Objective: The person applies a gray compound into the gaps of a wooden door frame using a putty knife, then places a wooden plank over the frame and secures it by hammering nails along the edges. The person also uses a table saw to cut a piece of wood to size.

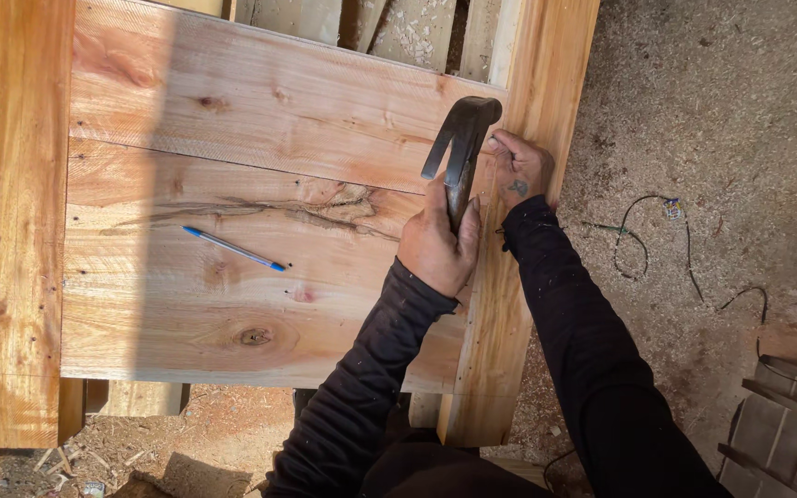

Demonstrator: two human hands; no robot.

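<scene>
My left hand (435,244) grips the handle of a dark metal claw hammer (463,138), whose head hangs over the right edge of the wooden panel (232,277). My right hand (520,171) rests on the upright side board (509,304), fingers pinched close under the hammer head; whether they hold a nail is too small to tell. Both arms wear black sleeves. A blue pen (232,248) lies on the panel to the left of my hands.
A thick plank (6,221) frames the panel on the left. More boards and wood shavings (408,32) lie beyond the top edge. Thin wires (657,240) trail over the sawdust-covered ground at right, and stacked dark slats (786,433) sit at the bottom right.
</scene>
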